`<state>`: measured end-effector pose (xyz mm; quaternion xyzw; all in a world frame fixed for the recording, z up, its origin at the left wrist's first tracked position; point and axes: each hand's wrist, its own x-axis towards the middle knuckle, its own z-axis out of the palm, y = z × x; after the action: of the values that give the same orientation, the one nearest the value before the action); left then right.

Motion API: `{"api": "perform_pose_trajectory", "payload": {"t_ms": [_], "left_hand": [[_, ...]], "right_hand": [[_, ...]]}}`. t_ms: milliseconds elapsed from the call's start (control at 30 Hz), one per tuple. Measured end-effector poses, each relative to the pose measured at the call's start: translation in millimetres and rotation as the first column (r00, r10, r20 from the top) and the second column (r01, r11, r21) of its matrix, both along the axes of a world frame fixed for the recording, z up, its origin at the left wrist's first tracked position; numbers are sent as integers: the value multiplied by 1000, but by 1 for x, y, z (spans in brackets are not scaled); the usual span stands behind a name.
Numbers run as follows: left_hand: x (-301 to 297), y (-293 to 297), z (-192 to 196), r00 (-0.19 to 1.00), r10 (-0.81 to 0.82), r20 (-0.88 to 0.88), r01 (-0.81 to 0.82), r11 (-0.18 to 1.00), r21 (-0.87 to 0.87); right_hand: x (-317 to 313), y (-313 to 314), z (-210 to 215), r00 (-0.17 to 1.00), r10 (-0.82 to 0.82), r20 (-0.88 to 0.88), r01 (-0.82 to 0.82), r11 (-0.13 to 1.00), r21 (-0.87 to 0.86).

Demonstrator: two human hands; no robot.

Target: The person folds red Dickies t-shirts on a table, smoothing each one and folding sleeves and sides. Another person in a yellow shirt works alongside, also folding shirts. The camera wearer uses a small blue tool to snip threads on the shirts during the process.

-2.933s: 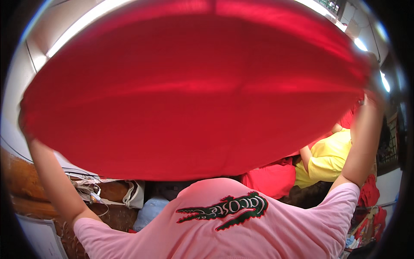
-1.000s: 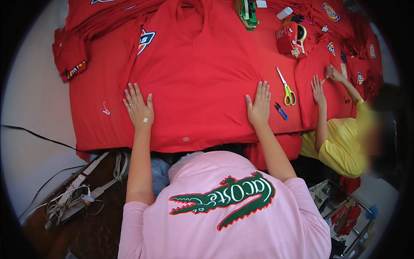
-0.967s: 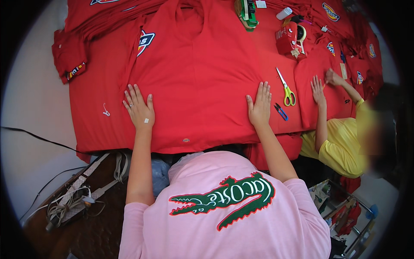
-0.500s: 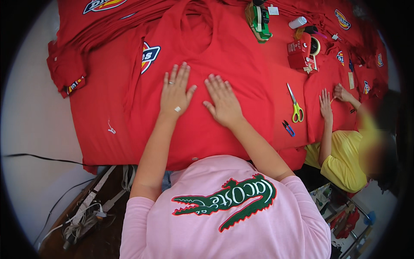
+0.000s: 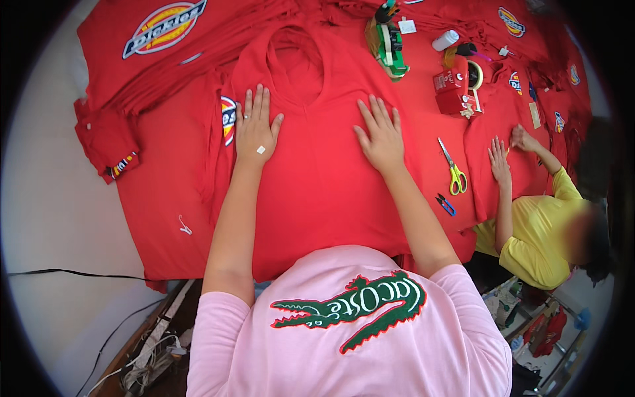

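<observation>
A red shirt (image 5: 317, 178) lies spread over the table in front of me, its round neckline at the far end. On the left part of its chest rests my left hand (image 5: 258, 129), palm down and fingers stretched out. It has a ring on one finger and a small white sticker on the back. Beside it, a printed patch (image 5: 229, 121) shows partly at the shirt's left edge. My right hand (image 5: 383, 135) lies flat on the right part of the chest, fingers a little apart. Neither hand grips anything.
Yellow-handled scissors (image 5: 456, 177) and small blue thread snips (image 5: 446, 205) lie to the right. Farther back stand a green tape dispenser (image 5: 391, 56), a red tape dispenser (image 5: 453, 92) and a white bottle (image 5: 445, 40). Red shirts (image 5: 218, 40) are piled behind. A co-worker in yellow (image 5: 536, 231) works at right.
My hands have moved apart across the shirt, the left one leftward and the right one rightward. The whole shirt neckline now shows as the view has shifted slightly.
</observation>
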<state>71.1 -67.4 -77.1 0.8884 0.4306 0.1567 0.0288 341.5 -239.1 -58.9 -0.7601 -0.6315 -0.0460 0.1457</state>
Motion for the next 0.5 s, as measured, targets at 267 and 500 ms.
{"api": "perform_pose_trajectory", "payload": {"t_ms": [267,500], "left_hand": [[35,-34,27,903,19,428,29,994,-105],[71,-36,8,899,64,434,-25,995,-96]], "right_hand": [[51,-241,10,938,-348,-4,348,938,0],[60,-255,2,898,-431,92,439,894,-89]]}}
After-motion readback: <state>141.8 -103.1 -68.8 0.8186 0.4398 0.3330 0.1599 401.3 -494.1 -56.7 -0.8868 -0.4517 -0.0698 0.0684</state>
